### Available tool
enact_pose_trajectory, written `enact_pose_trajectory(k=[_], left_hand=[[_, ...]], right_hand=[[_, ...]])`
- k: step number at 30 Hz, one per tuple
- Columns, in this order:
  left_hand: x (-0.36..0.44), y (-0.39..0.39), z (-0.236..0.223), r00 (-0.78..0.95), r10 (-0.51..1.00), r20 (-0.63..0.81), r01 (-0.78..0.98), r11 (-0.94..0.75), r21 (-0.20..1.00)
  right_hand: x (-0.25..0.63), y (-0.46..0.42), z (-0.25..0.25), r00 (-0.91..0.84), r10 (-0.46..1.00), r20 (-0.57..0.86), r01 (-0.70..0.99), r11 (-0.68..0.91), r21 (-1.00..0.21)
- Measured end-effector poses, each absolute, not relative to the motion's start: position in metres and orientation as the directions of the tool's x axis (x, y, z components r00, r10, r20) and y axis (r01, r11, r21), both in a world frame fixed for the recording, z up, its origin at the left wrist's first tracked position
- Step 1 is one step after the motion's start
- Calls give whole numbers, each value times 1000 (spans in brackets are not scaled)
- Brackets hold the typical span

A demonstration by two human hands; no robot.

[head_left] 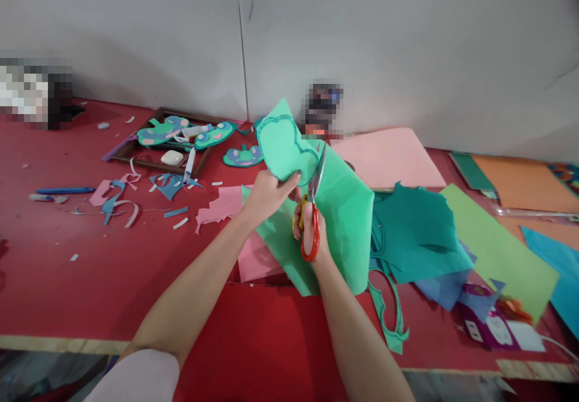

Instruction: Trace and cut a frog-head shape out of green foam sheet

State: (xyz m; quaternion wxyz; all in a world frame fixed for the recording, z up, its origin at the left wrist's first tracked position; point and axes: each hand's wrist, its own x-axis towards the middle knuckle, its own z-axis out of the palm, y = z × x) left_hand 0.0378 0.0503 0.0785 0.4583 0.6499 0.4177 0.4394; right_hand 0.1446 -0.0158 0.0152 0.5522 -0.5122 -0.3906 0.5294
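Note:
My left hand (270,195) grips a bright green felt sheet (346,215), thumb on top. A darker green curved outline is drawn on its upper part, which is tilted up. In my right hand (316,242) are scissors (313,194) with red and yellow handles. Their blades point up and away, beside the right edge of the outlined shape; I cannot tell whether they touch the felt. The lower part of the sheet hangs behind and below my right hand, over pink felt (260,260).
At the back left, a brown frame (163,166) carries decorated green felt masks (215,135). Scraps and a blue pen (66,191) lie on the red table (90,281). To the right are a pink sheet (389,157), teal felt (416,227) and a purple box (486,323).

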Motion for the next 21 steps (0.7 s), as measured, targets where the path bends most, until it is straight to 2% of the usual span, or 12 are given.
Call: enact_pose_trajectory(k=[16, 21], left_hand=[[41, 50, 73, 249, 951, 185, 84, -211, 974], [38, 50, 77, 213, 960, 181, 118, -210, 971]], right_hand=[[145, -16, 17, 154, 980, -124, -165, -98, -981], [146, -17, 18, 152, 981, -117, -136, -97, -986]])
